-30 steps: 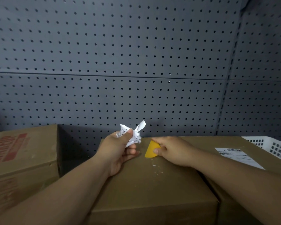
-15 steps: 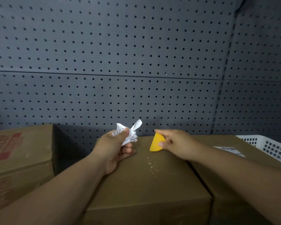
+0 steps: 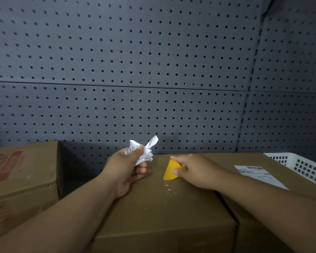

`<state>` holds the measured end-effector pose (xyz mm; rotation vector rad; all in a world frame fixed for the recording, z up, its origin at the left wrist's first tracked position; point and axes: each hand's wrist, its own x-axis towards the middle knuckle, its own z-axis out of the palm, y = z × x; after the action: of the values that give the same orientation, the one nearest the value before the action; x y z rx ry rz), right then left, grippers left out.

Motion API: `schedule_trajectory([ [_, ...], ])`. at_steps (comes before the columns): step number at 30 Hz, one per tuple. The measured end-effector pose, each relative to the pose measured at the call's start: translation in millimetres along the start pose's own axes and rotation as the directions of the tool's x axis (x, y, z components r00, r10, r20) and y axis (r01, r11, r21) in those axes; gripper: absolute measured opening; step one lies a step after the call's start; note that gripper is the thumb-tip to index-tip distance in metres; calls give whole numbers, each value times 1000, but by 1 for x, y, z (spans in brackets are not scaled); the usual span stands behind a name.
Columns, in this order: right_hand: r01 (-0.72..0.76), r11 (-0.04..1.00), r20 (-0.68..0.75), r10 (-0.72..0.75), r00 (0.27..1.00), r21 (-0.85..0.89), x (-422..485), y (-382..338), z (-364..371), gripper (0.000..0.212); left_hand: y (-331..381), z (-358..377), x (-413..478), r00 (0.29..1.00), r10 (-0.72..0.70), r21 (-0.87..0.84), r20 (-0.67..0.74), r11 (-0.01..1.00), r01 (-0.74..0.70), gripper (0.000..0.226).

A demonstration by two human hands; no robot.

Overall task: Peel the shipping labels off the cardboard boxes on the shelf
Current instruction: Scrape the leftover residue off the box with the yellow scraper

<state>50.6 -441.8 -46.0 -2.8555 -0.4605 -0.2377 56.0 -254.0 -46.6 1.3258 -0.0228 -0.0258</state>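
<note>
Yellow plastic first: the scraper (image 3: 171, 170) is pinched between the thumb and fingers of my right grip (image 3: 195, 170), low over the top of the middle box (image 3: 162, 207). My left grip (image 3: 128, 170) is closed round the crumpled label (image 3: 144, 151), just left of the scraper.

If I tilt the blade too steeply, I think it would gouge the cardboard rather than lift the white crumbs (image 3: 169, 189) just below it. The wad could also slip from my fingers and drop behind the boxes.

Another label (image 3: 259, 175) lies flat on the right box (image 3: 244, 159), to the right of my right grip. My forearm crosses its near corner and its print is too small to read. I cannot tell whether the blade's edge touches the board.
</note>
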Motion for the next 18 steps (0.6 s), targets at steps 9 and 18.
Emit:
schedule_trajectory([
  [9,-32,999,74,34,997,-38,1,-4,-13,52,-1,-1,0,1000,-1,10,-4,1000,1,19],
  [18,-90,995,84,92,992,-32,-1,-9,-6,52,-2,-1,1,1000,5,18,12,1000,-6,19],
])
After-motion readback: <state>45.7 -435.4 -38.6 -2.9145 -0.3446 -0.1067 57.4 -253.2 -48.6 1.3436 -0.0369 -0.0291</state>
